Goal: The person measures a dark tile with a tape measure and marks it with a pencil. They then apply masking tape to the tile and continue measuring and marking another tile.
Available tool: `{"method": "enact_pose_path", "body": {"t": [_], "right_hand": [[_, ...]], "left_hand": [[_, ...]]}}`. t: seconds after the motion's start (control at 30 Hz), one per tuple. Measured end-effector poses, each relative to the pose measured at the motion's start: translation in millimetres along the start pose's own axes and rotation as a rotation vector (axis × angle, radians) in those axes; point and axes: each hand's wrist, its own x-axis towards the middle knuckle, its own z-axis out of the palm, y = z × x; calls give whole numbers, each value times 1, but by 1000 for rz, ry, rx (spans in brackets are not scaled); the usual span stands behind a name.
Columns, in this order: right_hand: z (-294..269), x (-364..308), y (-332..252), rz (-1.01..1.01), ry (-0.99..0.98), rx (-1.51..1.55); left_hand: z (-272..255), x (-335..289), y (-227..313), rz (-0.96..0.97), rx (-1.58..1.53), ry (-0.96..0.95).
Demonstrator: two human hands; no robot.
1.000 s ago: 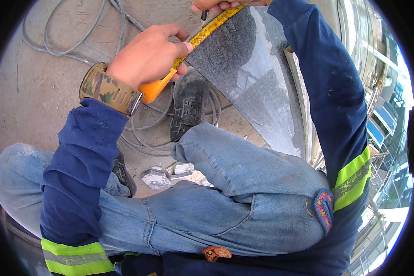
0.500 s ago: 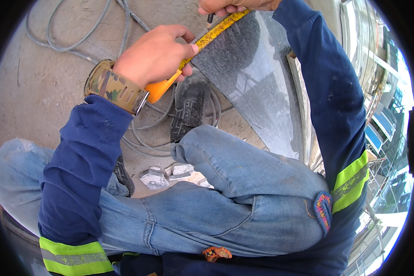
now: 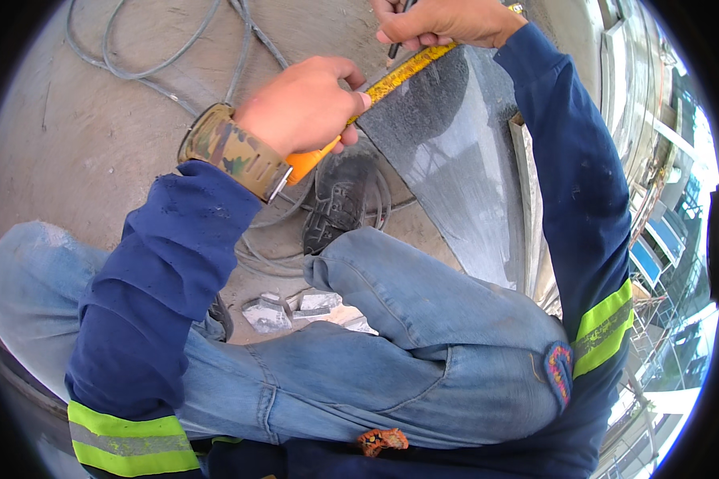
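My left hand (image 3: pixel 303 104) is closed on a tape measure, whose orange case (image 3: pixel 310 162) shows below the palm. Its thumb and fingers pinch the yellow blade (image 3: pixel 407 73), which is worn and stained. The blade runs up and right along the edge of a grey stone slab (image 3: pixel 447 172), dark in one patch and pale in another. At the far end of the slab, my right hand (image 3: pixel 443 22) grips a dark pencil (image 3: pixel 393 53), point down beside the blade. That hand lies over part of the blade, and a bit of yellow shows past its wrist.
Grey cable (image 3: pixel 248 48) loops over the dusty concrete floor (image 3: pixel 96 176) and around my black shoe (image 3: pixel 337 195). Broken pale stone pieces (image 3: pixel 284 310) lie between my legs. A raised edge strip (image 3: pixel 527 191) borders the slab on the right, with metal framework beyond.
Both hands sit slightly farther right and lower in the picture, along with the tape. More of my right hand and the pencil shows now. The view itself has shifted a little.
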Motion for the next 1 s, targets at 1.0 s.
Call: {"method": "enact_pose_path", "body": {"t": [1.0], "right_hand": [[2, 0, -2, 18, 9, -25]], "left_hand": [[1, 0, -1, 38, 58, 5]]}}
